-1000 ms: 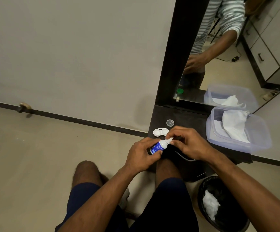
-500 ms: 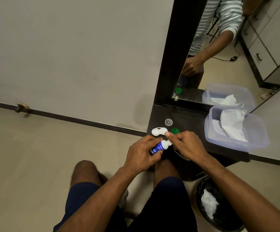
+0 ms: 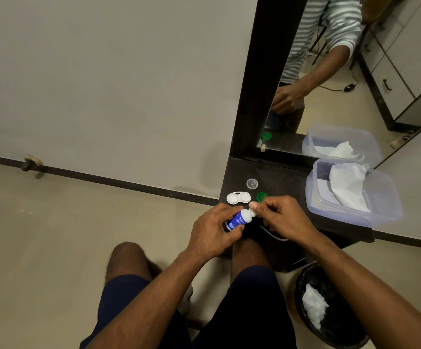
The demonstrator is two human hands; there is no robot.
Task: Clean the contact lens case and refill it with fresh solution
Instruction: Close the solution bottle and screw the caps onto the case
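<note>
A small blue-and-white solution bottle (image 3: pixel 237 220) lies tilted in my left hand (image 3: pixel 212 233), nozzle pointing up and right. My right hand (image 3: pixel 278 217) pinches the bottle's white cap end with thumb and fingers. Just beyond the hands, the white contact lens case (image 3: pixel 238 198) rests with both wells uncovered on the dark shelf (image 3: pixel 285 182). A green lid (image 3: pixel 261 196) lies to the right of the case, and a clear lid (image 3: pixel 252 183) sits behind it.
A clear plastic box (image 3: pixel 380 197) holding white tissue stands at the shelf's right end. A mirror (image 3: pixel 330 71) rises behind the shelf. A black bin (image 3: pixel 340 331) with a crumpled tissue stands on the floor at lower right. My knees are below the hands.
My right hand has shifted a little on the bottle's cap, uncovering the green lid on the shelf. The bottle stays in my left hand.
</note>
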